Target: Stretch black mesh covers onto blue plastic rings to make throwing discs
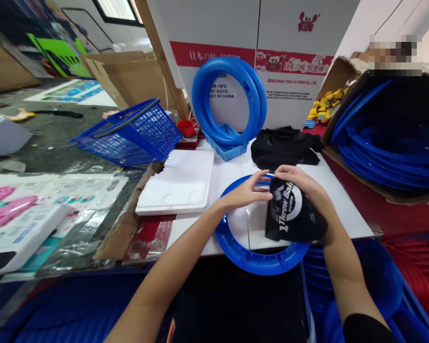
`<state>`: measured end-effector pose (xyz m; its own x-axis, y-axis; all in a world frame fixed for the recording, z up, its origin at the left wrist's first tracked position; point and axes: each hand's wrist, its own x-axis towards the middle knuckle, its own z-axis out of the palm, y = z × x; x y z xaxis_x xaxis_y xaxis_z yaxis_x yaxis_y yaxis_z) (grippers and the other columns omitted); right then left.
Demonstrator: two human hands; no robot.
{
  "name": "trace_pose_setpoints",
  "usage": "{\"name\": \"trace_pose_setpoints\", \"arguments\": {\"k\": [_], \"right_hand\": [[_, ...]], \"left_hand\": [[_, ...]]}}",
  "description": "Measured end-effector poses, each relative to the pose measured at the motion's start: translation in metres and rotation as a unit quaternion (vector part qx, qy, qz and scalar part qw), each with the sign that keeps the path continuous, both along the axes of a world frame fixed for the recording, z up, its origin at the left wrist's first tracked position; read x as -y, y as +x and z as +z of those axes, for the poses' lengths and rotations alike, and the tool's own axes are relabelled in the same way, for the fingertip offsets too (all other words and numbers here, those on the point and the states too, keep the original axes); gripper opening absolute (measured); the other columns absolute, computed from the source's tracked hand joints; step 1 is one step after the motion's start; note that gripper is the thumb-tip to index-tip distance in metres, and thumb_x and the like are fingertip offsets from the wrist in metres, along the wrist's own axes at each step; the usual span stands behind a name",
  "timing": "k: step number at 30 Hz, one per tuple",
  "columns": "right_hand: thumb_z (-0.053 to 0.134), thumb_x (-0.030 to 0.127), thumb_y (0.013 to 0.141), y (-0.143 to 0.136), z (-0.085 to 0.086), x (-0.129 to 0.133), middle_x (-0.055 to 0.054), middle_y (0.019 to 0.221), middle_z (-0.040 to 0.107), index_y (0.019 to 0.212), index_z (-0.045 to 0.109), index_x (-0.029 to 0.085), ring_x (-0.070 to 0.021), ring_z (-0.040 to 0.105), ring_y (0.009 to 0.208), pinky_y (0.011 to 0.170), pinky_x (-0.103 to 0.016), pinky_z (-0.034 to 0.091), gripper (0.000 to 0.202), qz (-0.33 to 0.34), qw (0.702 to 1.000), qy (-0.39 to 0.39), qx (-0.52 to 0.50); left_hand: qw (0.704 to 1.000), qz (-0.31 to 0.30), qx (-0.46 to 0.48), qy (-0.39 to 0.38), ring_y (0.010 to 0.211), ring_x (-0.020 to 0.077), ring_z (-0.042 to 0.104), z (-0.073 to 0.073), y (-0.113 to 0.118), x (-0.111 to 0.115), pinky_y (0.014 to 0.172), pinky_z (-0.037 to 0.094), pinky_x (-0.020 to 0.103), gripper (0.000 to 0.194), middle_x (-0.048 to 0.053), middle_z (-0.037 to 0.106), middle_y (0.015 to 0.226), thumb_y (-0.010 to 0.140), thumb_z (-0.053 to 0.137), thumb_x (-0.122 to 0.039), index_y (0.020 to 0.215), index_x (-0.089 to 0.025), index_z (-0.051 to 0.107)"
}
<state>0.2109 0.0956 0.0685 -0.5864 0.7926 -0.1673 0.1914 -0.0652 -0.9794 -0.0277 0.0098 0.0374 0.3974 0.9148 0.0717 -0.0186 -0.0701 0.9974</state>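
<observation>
A black mesh cloth [289, 214] with white "Throw Ball" lettering hangs from my right hand [300, 181], whose fingers are wrapped over its top edge. My left hand [250, 191] is just left of the cloth, thumb and fingers apart, fingertips at its edge; whether they touch it is hard to tell. Beneath both hands a blue plastic ring [232, 243] lies flat on the white board, its right part hidden by the cloth. More black cloth [286, 147] lies in a heap behind my right hand.
Blue rings [229, 64] stand upright in a light-blue basket [232, 152] at the back. Left are a white foam tray [178, 183] and a tilted blue basket [143, 133]. At right, a cardboard box [396, 195] holds blue rings. A large printed carton [214, 28] stands behind.
</observation>
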Motion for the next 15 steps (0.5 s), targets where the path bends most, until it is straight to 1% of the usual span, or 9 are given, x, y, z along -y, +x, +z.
{"name": "trace_pose_setpoints", "arguments": {"k": [2, 3, 4, 6, 8, 10, 12, 14, 15], "right_hand": [[0.086, 0.058, 0.081, -0.014, -0.003, 0.009, 0.001, 0.079, 0.068, 0.104, 0.068, 0.02, -0.0153, 0.062, 0.068, 0.062, -0.026, 0.048, 0.047, 0.032, 0.999, -0.02, -0.009], [0.086, 0.059, 0.082, -0.017, -0.006, 0.011, 0.001, 0.08, 0.069, 0.107, 0.068, 0.02, -0.0155, 0.063, 0.068, 0.062, -0.026, 0.048, 0.05, 0.038, 0.999, -0.028, -0.013], [0.087, 0.058, 0.081, -0.018, -0.008, 0.011, 0.0, 0.082, 0.071, 0.111, 0.068, 0.02, -0.016, 0.064, 0.07, 0.064, -0.026, 0.049, 0.052, 0.043, 0.999, -0.031, -0.013], [0.09, 0.053, 0.08, -0.013, -0.012, 0.007, -0.002, 0.089, 0.074, 0.118, 0.069, 0.019, -0.0181, 0.068, 0.079, 0.07, -0.027, 0.053, 0.055, 0.06, 0.998, -0.02, -0.006], [0.093, 0.046, 0.079, -0.003, -0.012, 0.003, -0.004, 0.098, 0.077, 0.127, 0.07, 0.02, -0.0198, 0.071, 0.089, 0.076, -0.028, 0.056, 0.059, 0.094, 0.995, 0.002, 0.013], [0.094, 0.042, 0.078, 0.008, -0.007, 0.0, -0.004, 0.103, 0.078, 0.134, 0.069, 0.022, -0.0198, 0.072, 0.092, 0.079, -0.028, 0.057, 0.065, 0.156, 0.987, 0.02, 0.046], [0.094, 0.043, 0.078, 0.016, -0.001, 0.0, -0.002, 0.097, 0.079, 0.136, 0.068, 0.023, -0.0191, 0.073, 0.087, 0.074, -0.026, 0.057, 0.066, 0.24, 0.967, 0.015, 0.088], [0.092, 0.047, 0.079, 0.021, 0.003, 0.002, -0.001, 0.086, 0.078, 0.128, 0.071, 0.021, -0.0183, 0.072, 0.074, 0.062, -0.024, 0.055, 0.059, 0.321, 0.938, -0.011, 0.132], [0.09, 0.05, 0.081, 0.023, 0.004, 0.004, 0.0, 0.081, 0.076, 0.122, 0.072, 0.02, -0.0177, 0.07, 0.066, 0.056, -0.024, 0.053, 0.054, 0.348, 0.924, -0.028, 0.153]], "left_hand": [[0.999, -0.007, -0.007, -0.031, 0.152, 0.0393, 0.05, -0.003, 0.003, 0.002, 0.116, 0.051, 0.052, 0.102, 0.021, 0.048, 0.166, 0.081, 0.093, -0.043, 0.166, -0.027, 0.04], [0.999, 0.002, -0.018, -0.035, 0.152, 0.0387, 0.05, -0.004, 0.002, 0.001, 0.116, 0.05, 0.051, 0.099, 0.02, 0.052, 0.162, 0.08, 0.094, -0.041, 0.165, -0.027, 0.043], [0.999, 0.012, -0.031, -0.037, 0.148, 0.0377, 0.054, -0.005, 0.001, 0.0, 0.115, 0.051, 0.05, 0.095, 0.019, 0.058, 0.155, 0.081, 0.093, -0.04, 0.163, -0.026, 0.046], [0.997, 0.028, -0.059, -0.034, 0.132, 0.034, 0.065, -0.005, -0.004, -0.001, 0.11, 0.053, 0.047, 0.084, 0.015, 0.07, 0.135, 0.083, 0.09, -0.037, 0.157, -0.023, 0.052], [0.997, 0.014, -0.067, -0.041, 0.115, 0.0292, 0.071, -0.002, -0.012, -0.001, 0.103, 0.055, 0.043, 0.068, 0.011, 0.074, 0.12, 0.086, 0.087, -0.036, 0.147, -0.02, 0.06], [0.996, -0.029, -0.049, -0.072, 0.107, 0.0256, 0.073, 0.005, -0.02, 0.002, 0.098, 0.056, 0.039, 0.055, 0.009, 0.076, 0.117, 0.088, 0.084, -0.037, 0.137, -0.02, 0.066], [0.99, -0.081, -0.046, -0.104, 0.099, 0.0235, 0.074, 0.013, -0.028, 0.005, 0.089, 0.057, 0.035, 0.048, 0.008, 0.078, 0.114, 0.09, 0.082, -0.042, 0.131, -0.021, 0.07], [0.984, -0.114, -0.094, -0.097, 0.09, 0.0228, 0.073, 0.018, -0.034, 0.008, 0.08, 0.057, 0.033, 0.045, 0.007, 0.078, 0.106, 0.09, 0.081, -0.047, 0.127, -0.021, 0.073], [0.982, -0.111, -0.138, -0.071, 0.088, 0.0232, 0.073, 0.019, -0.036, 0.009, 0.078, 0.056, 0.032, 0.044, 0.007, 0.078, 0.102, 0.089, 0.082, -0.048, 0.124, -0.022, 0.075]]}}
